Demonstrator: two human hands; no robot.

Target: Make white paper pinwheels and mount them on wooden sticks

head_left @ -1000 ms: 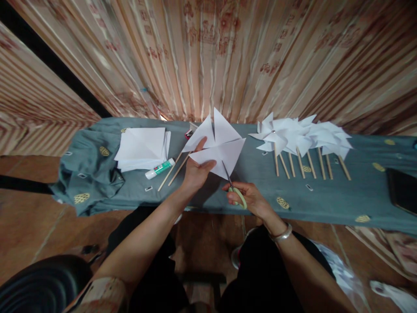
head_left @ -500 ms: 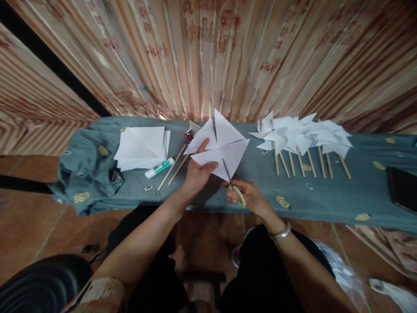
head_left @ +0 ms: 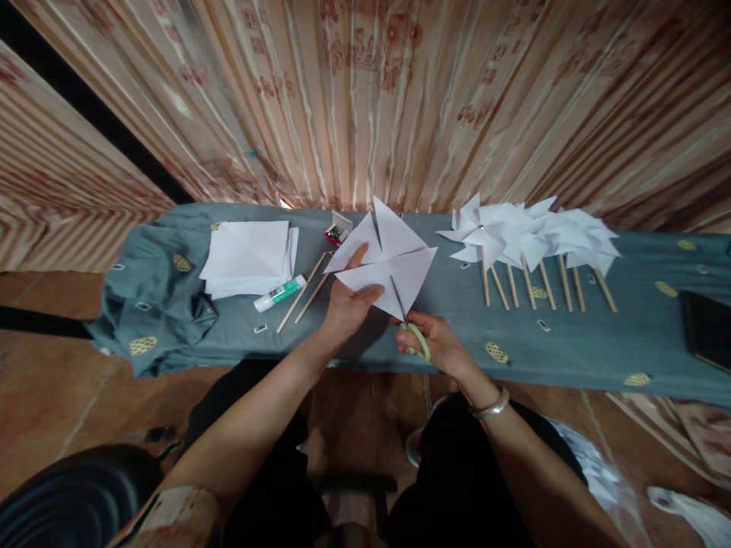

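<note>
My left hand (head_left: 349,303) grips a white paper square (head_left: 394,262) by its left side, thumb on top and a finger showing through a slit. Slits run inward from the square's corners. In my right hand (head_left: 431,340) is a pair of scissors (head_left: 419,341) with light green handles. Their blades lie along the near corner of the paper, pointing away from me toward its middle. Left of the paper, two wooden sticks (head_left: 297,297) and a glue stick (head_left: 279,293) rest on the cloth.
A stack of white paper (head_left: 248,255) lies at the left of the cloth-covered table (head_left: 365,342). Several paper pinwheels (head_left: 525,236) on wooden sticks overlap at the right. A small box of pins (head_left: 336,232) stands behind the sticks. A dark phone-like object (head_left: 705,331) lies far right.
The far tip of the paper has dipped slightly toward me. Both hands keep nearly the same place, with the scissors still at the near corner.
</note>
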